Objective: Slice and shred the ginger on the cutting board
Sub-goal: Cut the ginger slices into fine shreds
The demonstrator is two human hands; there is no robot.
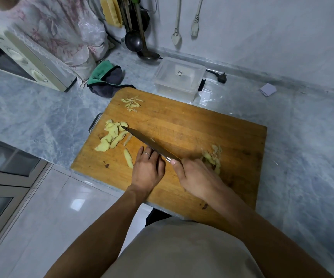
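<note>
Your right hand [194, 177] is curled round the handle of the kitchen knife [148, 144], thumb laid along the top near the metal collar. The blade runs up and to the left across the wooden cutting board [202, 133], and its tip reaches the near edge of the pile of ginger slices [112, 136] at the board's left side.

Your left hand [148, 169] rests knuckles-up on the board just beside the blade, on its left. The fingers are bent downward with the tips tucked out of view, so you cannot tell whether they pin anything beneath them. A ring shows on one finger.

One single ginger slice [128, 158] lies just left of your left hand, apart from the pile. A thin ginger strip [127, 140] lies between that pile and the blade. A small heap of ginger shreds [132, 102] sits at the far left corner of the board, well apart from both hands. Ginger peelings [214, 157] lie just beyond your right hand, partly hidden by it.

A clear plastic container [179, 78] stands on the marble counter [42, 117] behind the board.
</note>
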